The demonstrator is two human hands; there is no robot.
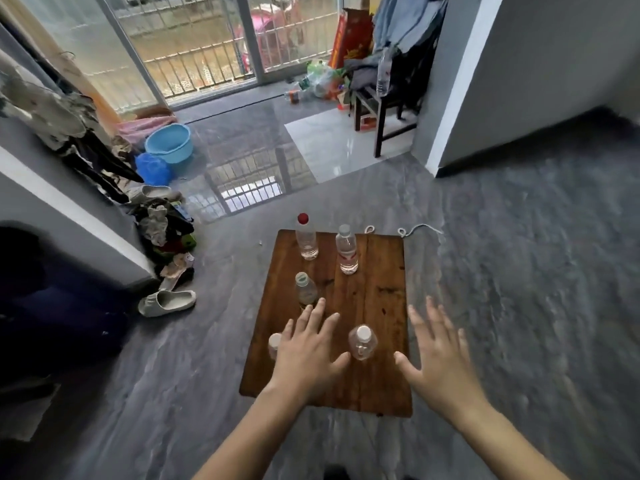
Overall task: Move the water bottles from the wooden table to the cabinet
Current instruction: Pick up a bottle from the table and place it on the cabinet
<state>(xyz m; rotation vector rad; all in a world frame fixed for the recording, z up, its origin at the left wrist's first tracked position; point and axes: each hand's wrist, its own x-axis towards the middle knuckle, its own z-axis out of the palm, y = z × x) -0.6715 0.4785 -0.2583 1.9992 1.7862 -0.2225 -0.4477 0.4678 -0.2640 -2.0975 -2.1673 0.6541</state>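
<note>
A low wooden table stands on the grey floor with several clear plastic water bottles upright on it. A red-capped bottle and a white-capped bottle with a red label stand at the far end. A green-labelled bottle is at mid left. A white-capped bottle stands near the front, between my hands. Another bottle at the front left is partly hidden by my left hand. My left hand hovers over the table with fingers spread, holding nothing. My right hand is spread over the table's right edge, also holding nothing.
A pile of clothes and shoes lies left of the table by a grey wall. A blue basin sits further back. A dark chair with clothes and a bottle stands at the back right. A white string lies beyond the table.
</note>
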